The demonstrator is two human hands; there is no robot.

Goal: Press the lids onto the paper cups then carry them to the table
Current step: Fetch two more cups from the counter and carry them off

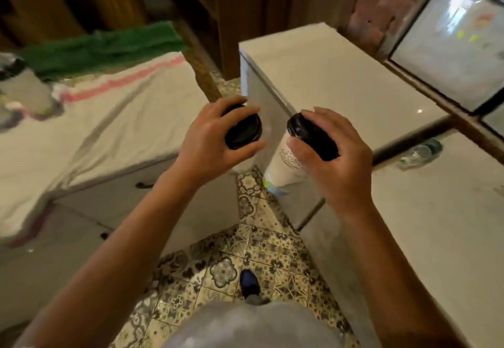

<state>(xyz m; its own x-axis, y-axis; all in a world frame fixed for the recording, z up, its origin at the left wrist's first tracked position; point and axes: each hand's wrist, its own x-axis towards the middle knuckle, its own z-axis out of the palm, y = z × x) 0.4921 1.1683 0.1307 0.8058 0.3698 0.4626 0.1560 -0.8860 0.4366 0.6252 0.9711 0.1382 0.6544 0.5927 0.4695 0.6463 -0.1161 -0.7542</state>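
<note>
Round black-lidded paper cups (283, 162); fingers (300, 147) wrapped.

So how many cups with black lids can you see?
2. One lidded cup is in the left hand, its body mostly hidden. The other lidded cup is tilted in the right hand. More could be out of view.

The two lids (244, 129) (308, 132) in my hands are black, and the cup (283, 162) under my right hand is white with a dark printed logo. The floor (223, 271) has cream tiles with dark flower patterns. The cloth (122, 107) is white with a pink stripe, beside a green towel (103, 50).
</note>
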